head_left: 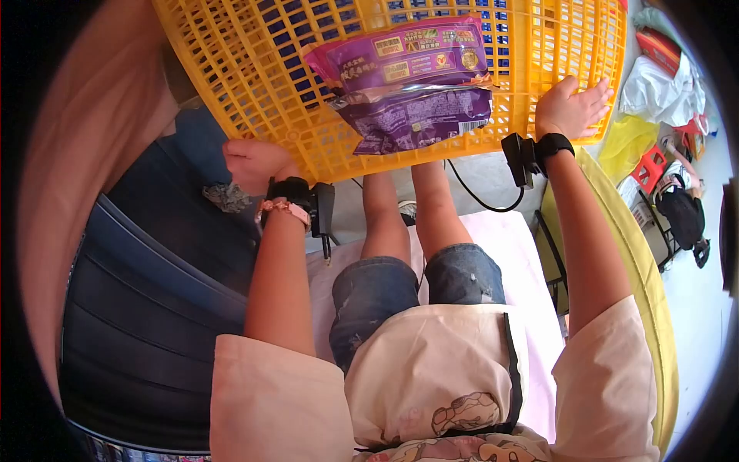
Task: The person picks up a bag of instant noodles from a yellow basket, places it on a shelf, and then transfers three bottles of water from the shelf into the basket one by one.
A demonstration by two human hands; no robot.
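A yellow plastic basket (265, 85) with a grid of holes fills the top of the head view. Two purple snack packets (419, 58) lie against its near side, one above the other, with pale printing and a barcode on the lower packet (423, 119). By the basket's lower left corner is my left hand (258, 164), its fingers curled into a fist and nothing visible in them. My right hand (573, 112) rests at the basket's right side, palm partly up and fingers stretched out. Both wrists wear black straps with small devices.
Blue material (296, 46) shows through the basket's holes. To the left is a dark ribbed surface (146, 323). At right a yellow edge (647, 308) curves past, with white bags (662, 88), a red stool (649, 169) and a black bag (681, 212) beyond. A black cable (481, 202) hangs below the basket.
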